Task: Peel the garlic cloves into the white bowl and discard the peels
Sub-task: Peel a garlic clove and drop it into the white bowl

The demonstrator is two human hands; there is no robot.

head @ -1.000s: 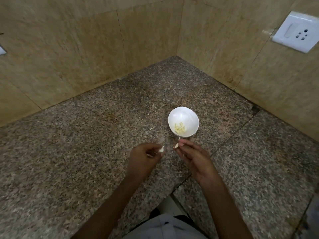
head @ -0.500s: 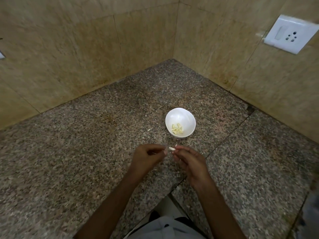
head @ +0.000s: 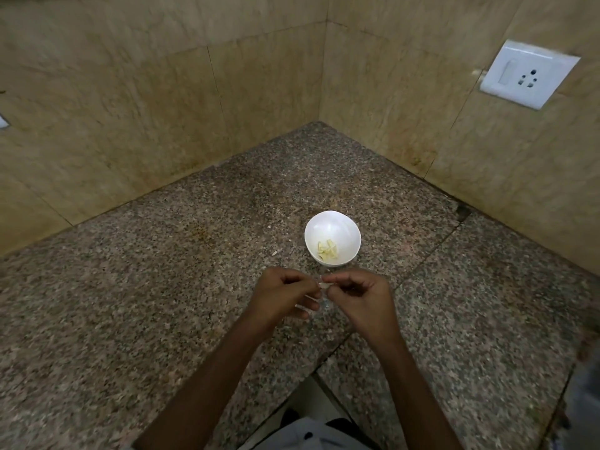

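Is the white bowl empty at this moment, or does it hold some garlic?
Not empty. The white bowl stands upright on the counter with a few pale peeled cloves lying at its bottom.

- left grip [head: 281, 295]: on the near side of the white bowl [head: 345, 227], a little left of it; fingers curled in, thumb and forefinger pinch one end of the garlic clove [head: 322, 285].
- right grip [head: 363, 298]: near side of the bowl, a little right of it; fingers curled, tips pinch the clove's other end.
- Both sets of fingertips meet close to the bowl's near rim, clear of the bowl.
- left forearm [head: 211, 378]: bare, angled up-right toward the bowl.
- right forearm [head: 412, 378]: bare, angled up-left toward the bowl; the two form a V.
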